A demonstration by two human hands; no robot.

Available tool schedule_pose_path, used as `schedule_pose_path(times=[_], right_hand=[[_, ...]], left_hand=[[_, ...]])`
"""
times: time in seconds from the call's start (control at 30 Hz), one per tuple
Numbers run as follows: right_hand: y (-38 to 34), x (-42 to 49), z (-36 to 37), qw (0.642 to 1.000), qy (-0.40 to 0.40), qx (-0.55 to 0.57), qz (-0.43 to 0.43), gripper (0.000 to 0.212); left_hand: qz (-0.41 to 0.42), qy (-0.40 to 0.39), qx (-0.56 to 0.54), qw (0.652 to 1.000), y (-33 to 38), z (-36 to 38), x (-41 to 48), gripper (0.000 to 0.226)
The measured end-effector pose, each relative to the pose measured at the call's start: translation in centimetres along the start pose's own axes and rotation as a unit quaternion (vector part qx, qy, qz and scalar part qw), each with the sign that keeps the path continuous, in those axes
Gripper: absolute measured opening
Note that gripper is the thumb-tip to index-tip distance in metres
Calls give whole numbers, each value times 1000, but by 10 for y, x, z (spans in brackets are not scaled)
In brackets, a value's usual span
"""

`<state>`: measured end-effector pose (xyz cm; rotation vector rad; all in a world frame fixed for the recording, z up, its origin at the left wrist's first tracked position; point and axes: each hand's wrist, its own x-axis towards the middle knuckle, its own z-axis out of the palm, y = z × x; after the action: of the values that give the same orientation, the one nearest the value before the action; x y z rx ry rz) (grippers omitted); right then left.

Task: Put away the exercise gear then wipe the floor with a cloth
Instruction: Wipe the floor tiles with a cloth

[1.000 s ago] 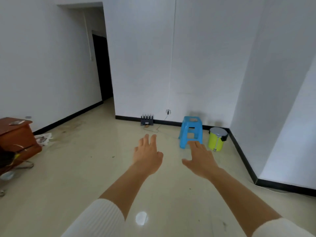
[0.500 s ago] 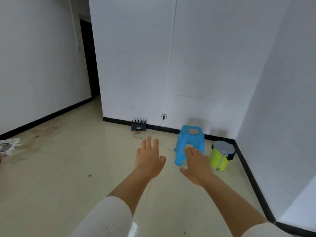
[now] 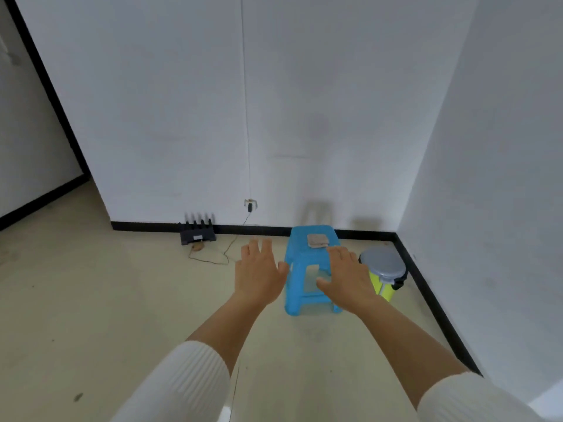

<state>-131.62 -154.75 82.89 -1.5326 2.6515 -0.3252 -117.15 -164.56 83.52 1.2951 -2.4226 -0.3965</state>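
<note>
A small folded beige cloth [image 3: 317,240] lies on top of a blue plastic stool [image 3: 304,287] that stands on the floor near the room's corner. My left hand [image 3: 259,272] is stretched out in the air to the left of the stool, fingers straight, holding nothing. My right hand [image 3: 345,277] is held out in front of the stool, just below the cloth in the view, fingers straight and empty. No exercise gear is in view.
A yellow-green bin with a grey lid [image 3: 384,274] stands right of the stool by the side wall. A black router [image 3: 197,229] and its cable [image 3: 225,254] lie by the back wall. Cream floor tiles [image 3: 106,315] stretch out to the left.
The view has moved closer to the stool and the corner, and turned right; the doorway and wooden table have left the frame. Both hands stay stretched out and empty.
</note>
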Motion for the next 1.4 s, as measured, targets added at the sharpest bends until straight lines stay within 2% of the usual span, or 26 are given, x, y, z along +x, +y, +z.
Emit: schedule_pose_path(times=[0.17,0.47,0.7,0.97,1.17,1.27,1.4], right_hand=[[75,130,28,1000,-20,2,24,66],[214,330,71,989,-134,-1,63,62],[254,454,111,979,-198,30,39,69],[280,627,195,965,-258,29,26,64],[301,696,297,942,-320,83,53,51],[311,718,342,930,-354,79,54,54],[326,758,394,928,-365,44,65,59]], left_hand=[[-39,-22,-55,997,22,92,128,56],[-129,-100,-101,981,62,234,308,54],[-170,-146,-94,970,63,310,421,54],[-216,-185,-88,955,26,419,564,51],[-274,-264,-63,923,-10,513,601,47],[-277,-291,-52,914,-30,552,611,54],[-244,-305,-12,920,-53,598,624,69]])
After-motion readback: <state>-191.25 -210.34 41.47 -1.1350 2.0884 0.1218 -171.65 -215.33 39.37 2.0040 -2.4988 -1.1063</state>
